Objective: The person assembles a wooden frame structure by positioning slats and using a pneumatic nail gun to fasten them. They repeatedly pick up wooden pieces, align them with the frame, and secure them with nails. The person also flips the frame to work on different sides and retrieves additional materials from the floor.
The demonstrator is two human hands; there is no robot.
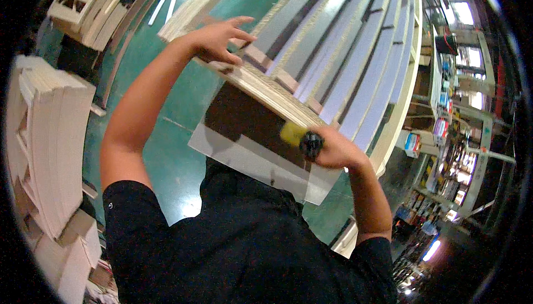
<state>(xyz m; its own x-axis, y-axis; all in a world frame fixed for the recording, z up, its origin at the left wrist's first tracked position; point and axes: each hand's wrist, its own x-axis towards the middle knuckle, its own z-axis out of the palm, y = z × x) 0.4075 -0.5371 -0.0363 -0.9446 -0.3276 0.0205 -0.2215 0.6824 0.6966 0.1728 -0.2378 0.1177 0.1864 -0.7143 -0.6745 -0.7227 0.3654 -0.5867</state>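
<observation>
Wood stacks (58, 137) stood left; boxes (412, 144) right, markings illegible.
Left hand (219, 40) spread wide beside slatted frame (272, 94); right hand (338, 149) gripped yellow-black tool (312, 144).

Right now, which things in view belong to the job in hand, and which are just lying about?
Seemingly in the job:
right hand, holding a blurred yellow-and-black tool
left hand, open, near the slatted wooden frame

Seemingly lying about:
large pale stack, left
smaller stack, upper left
boxes, right
</observation>
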